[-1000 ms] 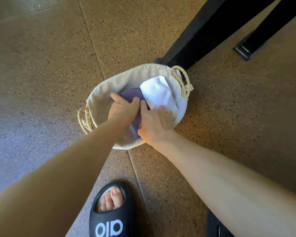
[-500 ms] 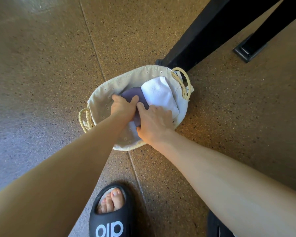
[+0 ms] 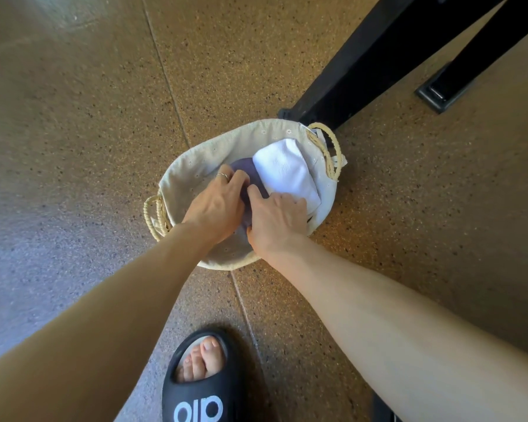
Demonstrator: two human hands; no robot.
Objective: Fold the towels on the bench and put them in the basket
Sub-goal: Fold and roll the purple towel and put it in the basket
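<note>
You get a bright, warm picture, with strong light falling on the floor [image 3: 409,239] at the right, where the speckles glow orange. The left of the floor sits in a cooler, bluish-grey shade, and a pale sheen shows at the top left corner. Your right arm [image 3: 393,330] is brightly lit, while your left arm [image 3: 89,345] is darker. The white towel [image 3: 287,172] is nearly blown out. The wide lens bends the floor seams and stretches your arms at the bottom edge. Focus is sharp throughout.
</note>
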